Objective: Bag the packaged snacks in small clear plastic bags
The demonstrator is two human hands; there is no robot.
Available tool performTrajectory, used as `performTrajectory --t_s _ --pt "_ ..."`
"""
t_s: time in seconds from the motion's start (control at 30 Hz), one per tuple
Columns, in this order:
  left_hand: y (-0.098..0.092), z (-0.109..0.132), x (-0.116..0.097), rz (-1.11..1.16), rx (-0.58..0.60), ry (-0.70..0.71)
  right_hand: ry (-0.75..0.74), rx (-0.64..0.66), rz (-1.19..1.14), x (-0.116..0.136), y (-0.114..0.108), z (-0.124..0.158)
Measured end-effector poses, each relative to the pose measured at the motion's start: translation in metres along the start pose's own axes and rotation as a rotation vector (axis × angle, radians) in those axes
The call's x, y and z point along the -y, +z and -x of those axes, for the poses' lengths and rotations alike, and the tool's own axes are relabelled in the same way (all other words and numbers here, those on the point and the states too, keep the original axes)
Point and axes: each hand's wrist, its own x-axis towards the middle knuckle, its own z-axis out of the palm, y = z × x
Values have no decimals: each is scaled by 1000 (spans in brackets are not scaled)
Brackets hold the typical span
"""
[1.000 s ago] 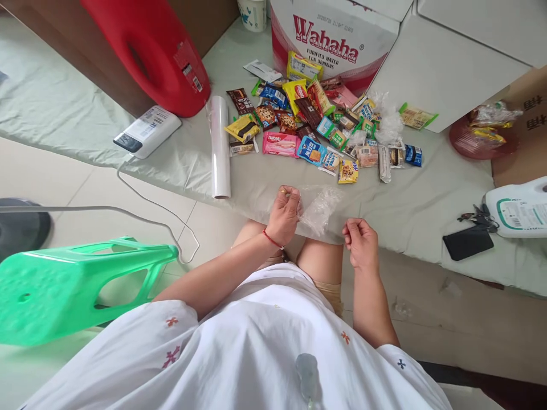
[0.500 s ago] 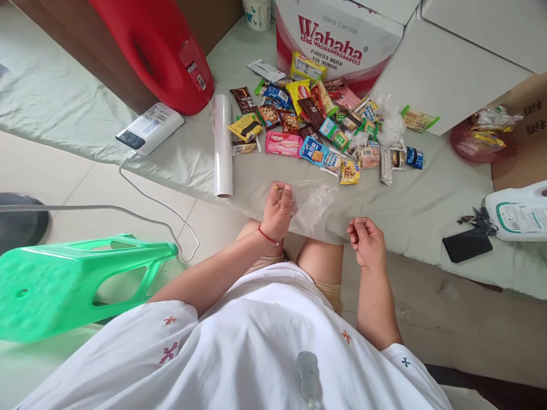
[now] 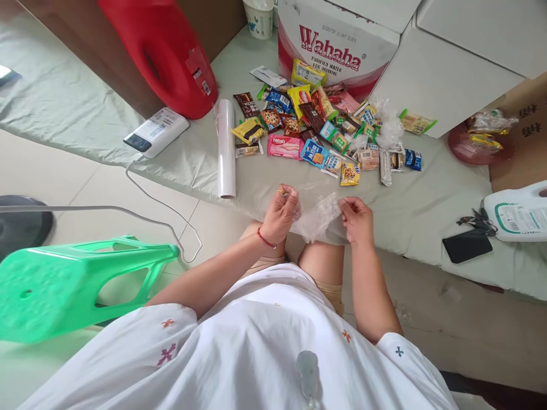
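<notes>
A thin clear plastic bag (image 3: 318, 219) is stretched between my two hands above the front edge of the cloth-covered surface. My left hand (image 3: 281, 213), with a red string on its wrist, pinches the bag's left side. At its right side, my right hand (image 3: 357, 219) grips the crumpled film between thumb and fingers. Just beyond lies a pile of small wrapped snacks, with a pink wafer pack (image 3: 285, 147), a blue biscuit pack (image 3: 315, 152) and a yellow cookie pack (image 3: 350, 174) nearest my hands. Left of the pile lies a roll of clear plastic (image 3: 226, 149).
A Wahaba-style printed water carton (image 3: 337, 48) stands behind the snacks. On the left are a red jug (image 3: 166, 62), a white power bank (image 3: 156, 132) with a cable, and a green stool (image 3: 81, 285). To the right lie a black phone (image 3: 467, 245), keys and a white bottle (image 3: 519, 212).
My right hand has moved left and up to the plastic bag and now grips its right side. My left hand keeps its hold, nearly in place.
</notes>
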Motion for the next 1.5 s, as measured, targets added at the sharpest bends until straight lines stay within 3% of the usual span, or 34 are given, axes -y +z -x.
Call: performTrajectory --t_s 0.2,0.37,0.53,0.63,0.73,0.8,0.83,0.9,0.97,1.03,1.07,1.17,1.27,1.33,1.4,1.5 --pt "-25 -21 -16 -23 -19 -12 -3 -29 37 17 -68 10" --pt "-26 -32 -20 -66 -62 12 -16 -34 39 20 -107 27" --pt "-25 -49 -16 -154 -96 75 -82 -73 91 8 -109 36" --pt "-27 -52 -21 -342 -284 200 -189 -145 120 -1 -100 40" --pt "-19 -34 -32 -488 -455 356 -339 -237 193 -2 -86 52" --pt "-5 -10 -40 -473 -334 310 -457 -255 293 4 -76 63" --pt "3 2 -42 -431 -184 219 -523 -248 368 8 -72 70" --pt "21 22 -43 -359 152 -90 -664 -204 554 20 -62 81" --pt "36 34 -38 -311 321 -387 -804 -106 745 31 -52 92" --pt "47 37 -31 -270 339 -554 -909 46 890 40 -40 103" --pt "51 37 -27 -256 320 -570 -952 123 941 42 -34 108" --pt "54 34 -17 -232 251 -476 -1039 294 997 43 -21 123" --pt "50 34 -11 -198 190 -350 -968 382 875 41 -21 132" --pt "45 34 -10 -201 201 -292 -807 335 713 41 -28 133" --pt "41 35 -10 -230 226 -267 -668 161 568 43 -35 130" --pt "39 38 -10 -286 254 -263 -641 -69 525 46 -34 120"
